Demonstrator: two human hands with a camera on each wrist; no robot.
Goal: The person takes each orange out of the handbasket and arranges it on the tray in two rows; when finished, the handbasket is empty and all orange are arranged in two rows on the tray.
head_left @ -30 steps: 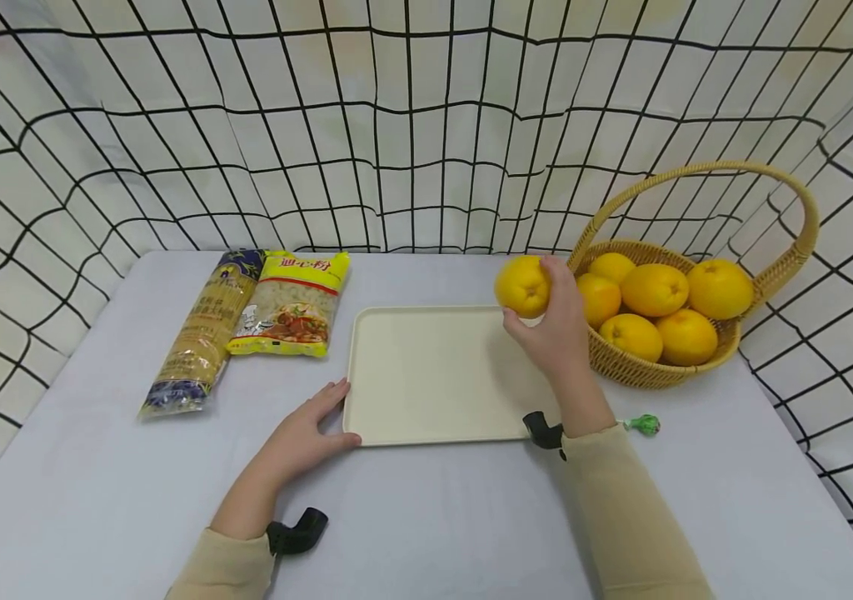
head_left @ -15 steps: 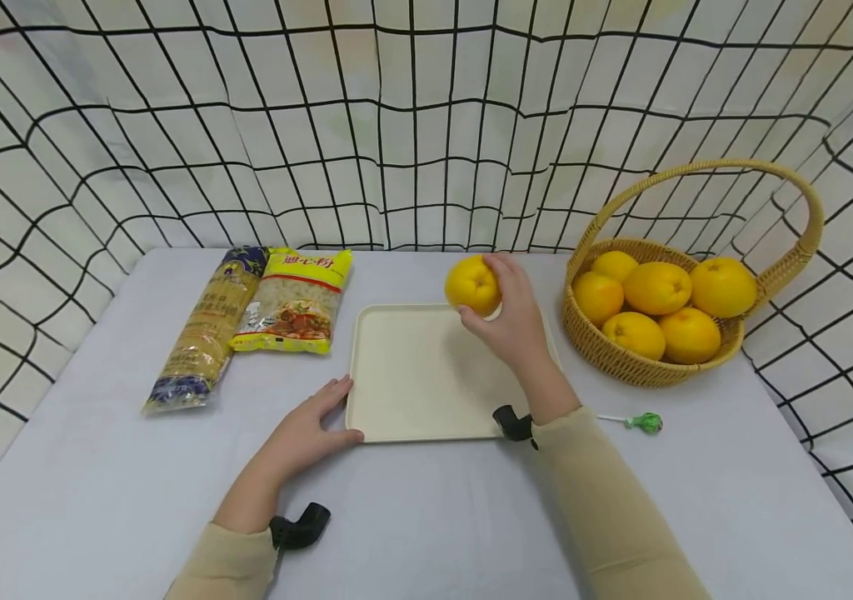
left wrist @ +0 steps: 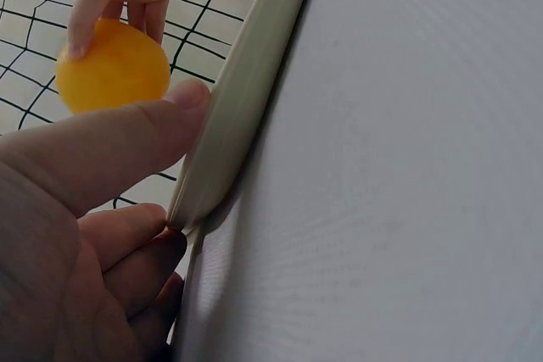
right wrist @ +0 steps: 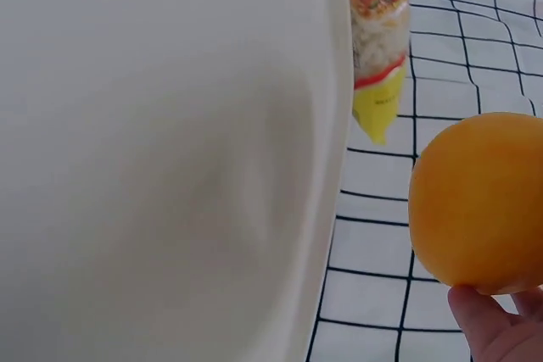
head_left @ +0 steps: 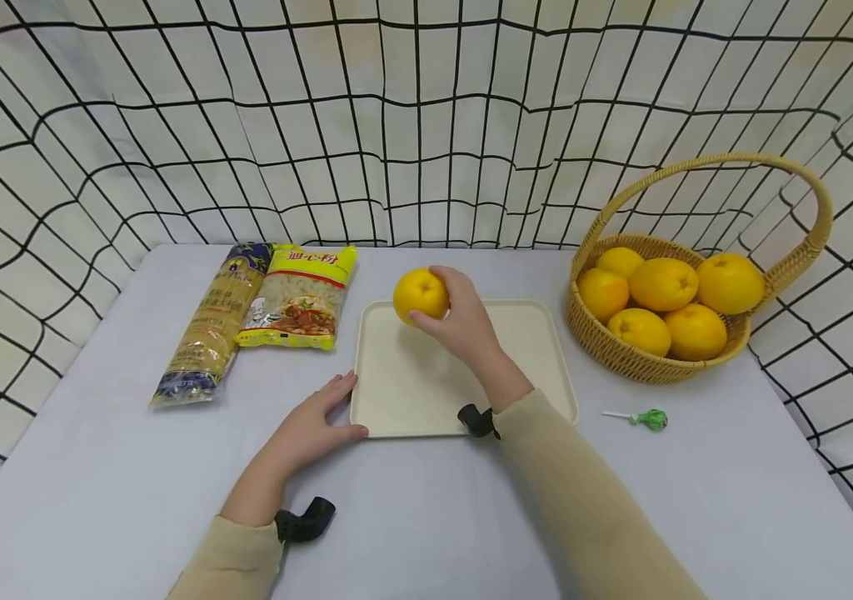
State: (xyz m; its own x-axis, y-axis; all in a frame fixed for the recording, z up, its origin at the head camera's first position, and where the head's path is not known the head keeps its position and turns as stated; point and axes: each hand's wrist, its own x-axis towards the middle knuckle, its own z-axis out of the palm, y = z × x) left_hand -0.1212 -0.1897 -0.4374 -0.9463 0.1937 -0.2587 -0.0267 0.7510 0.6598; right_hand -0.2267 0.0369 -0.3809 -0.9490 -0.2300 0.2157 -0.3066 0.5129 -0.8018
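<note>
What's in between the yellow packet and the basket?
In the head view, the cream tray lies there, and the right hand holding a yellow fruit.

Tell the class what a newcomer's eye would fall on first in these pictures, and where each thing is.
Probably the yellow-orange fruit first, held up by the right hand near the far edge of the pale tray. Next might come the tall-handled wicker basket of similar fruits, to the tray's right. The bright yellow packet also stands out, left of the tray.
</note>
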